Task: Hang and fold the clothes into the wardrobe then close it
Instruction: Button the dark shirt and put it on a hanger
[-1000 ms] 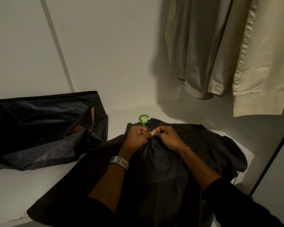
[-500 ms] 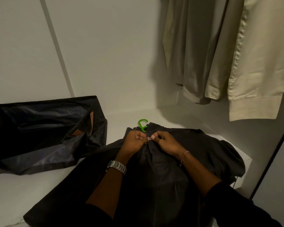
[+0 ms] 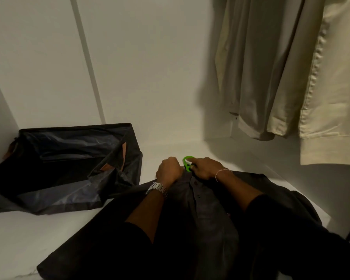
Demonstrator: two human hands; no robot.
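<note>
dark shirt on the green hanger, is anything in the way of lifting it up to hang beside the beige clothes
Nothing visible blocks it. The dark shirt lies flat on the wardrobe floor, both hands at its collar by the green hanger. The space above is open; the beige clothes hang to the right, the black bag sits left. The rail is out of view.

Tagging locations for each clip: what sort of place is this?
Most likely the inside of a wardrobe: pale garments hang at upper right, a dark shirt on a green hanger lies on the white shelf, and plain white panels close it in behind.
</note>
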